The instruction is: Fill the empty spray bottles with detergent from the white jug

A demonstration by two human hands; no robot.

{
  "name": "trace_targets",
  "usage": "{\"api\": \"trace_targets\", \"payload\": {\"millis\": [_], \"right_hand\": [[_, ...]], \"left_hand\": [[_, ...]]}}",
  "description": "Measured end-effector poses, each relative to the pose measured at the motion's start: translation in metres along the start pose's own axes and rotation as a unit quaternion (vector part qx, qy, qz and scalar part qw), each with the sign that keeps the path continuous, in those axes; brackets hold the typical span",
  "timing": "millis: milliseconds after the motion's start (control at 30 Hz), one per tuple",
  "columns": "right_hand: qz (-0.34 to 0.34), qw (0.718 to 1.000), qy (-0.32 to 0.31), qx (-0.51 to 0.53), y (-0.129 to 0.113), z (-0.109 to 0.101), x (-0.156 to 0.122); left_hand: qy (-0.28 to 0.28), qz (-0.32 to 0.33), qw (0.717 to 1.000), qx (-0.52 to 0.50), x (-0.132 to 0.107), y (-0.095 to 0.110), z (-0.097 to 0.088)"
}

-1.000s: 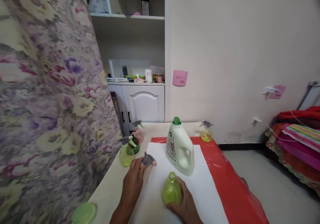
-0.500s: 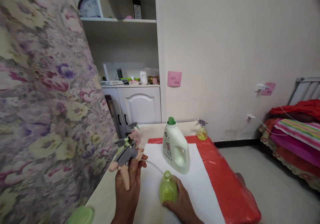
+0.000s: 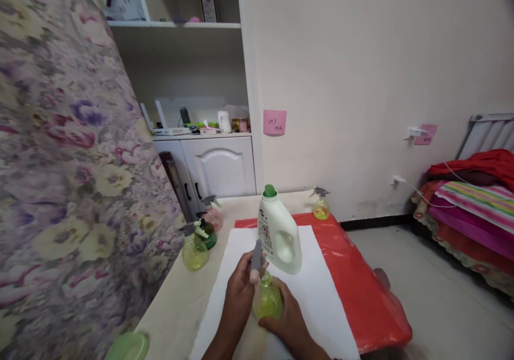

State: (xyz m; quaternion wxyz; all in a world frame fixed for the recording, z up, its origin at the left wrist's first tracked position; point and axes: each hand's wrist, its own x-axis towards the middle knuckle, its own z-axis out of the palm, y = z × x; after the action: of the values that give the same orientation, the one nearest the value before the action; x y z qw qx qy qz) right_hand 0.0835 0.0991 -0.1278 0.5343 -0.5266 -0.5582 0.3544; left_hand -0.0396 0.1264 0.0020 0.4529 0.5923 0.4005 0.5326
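My right hand (image 3: pixel 291 317) is wrapped round a yellow-green spray bottle (image 3: pixel 268 300), which stands low over the white sheet (image 3: pixel 321 296). My left hand (image 3: pixel 240 285) grips a grey and pink spray head (image 3: pixel 256 263) at the bottle's neck. Whether the head is seated on the neck I cannot tell, as the fingers hide part of it. Just behind the hands stands a pale green detergent jug (image 3: pixel 281 231) with a green cap.
Several other spray bottles stand on the table: a yellow-green one (image 3: pixel 195 253), a dark green one (image 3: pixel 209 234), a pink one (image 3: pixel 212 215) at left, and a yellow one (image 3: pixel 321 208) at the far right. A green lid-like item (image 3: pixel 128 346) lies front left. Red sheeting (image 3: pixel 361 296) covers the right side.
My left hand has brought the spray head rightward from beside the bottle to its neck; the tube that was trailing out is no longer visible outside. My right hand still holds the bottle.
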Motion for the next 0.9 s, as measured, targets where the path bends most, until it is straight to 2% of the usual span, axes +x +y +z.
{"api": "trace_targets", "payload": {"millis": [100,233,400,600,800,900], "right_hand": [[0.005,1.000,0.007,0.002,0.001,-0.001,0.001],[-0.003,1.000,0.012,0.004,0.001,-0.001,0.001],[-0.015,1.000,0.009,0.013,0.000,-0.002,0.001],[-0.101,0.993,-0.005,0.057,-0.007,-0.004,-0.002],[-0.096,0.990,-0.021,0.104,-0.020,0.000,-0.002],[-0.092,0.992,-0.015,0.082,-0.021,0.004,-0.004]], "left_hand": [[-0.079,0.029,0.996,0.039,-0.002,-0.008,-0.001],[-0.089,0.032,0.991,0.092,-0.001,-0.020,-0.007],[-0.109,-0.005,0.993,0.047,0.002,-0.035,-0.014],[-0.074,-0.071,0.995,-0.013,0.001,-0.033,-0.018],[-0.030,-0.131,0.985,-0.109,0.001,-0.036,-0.018],[-0.020,-0.152,0.977,-0.148,0.001,-0.029,-0.020]]}}
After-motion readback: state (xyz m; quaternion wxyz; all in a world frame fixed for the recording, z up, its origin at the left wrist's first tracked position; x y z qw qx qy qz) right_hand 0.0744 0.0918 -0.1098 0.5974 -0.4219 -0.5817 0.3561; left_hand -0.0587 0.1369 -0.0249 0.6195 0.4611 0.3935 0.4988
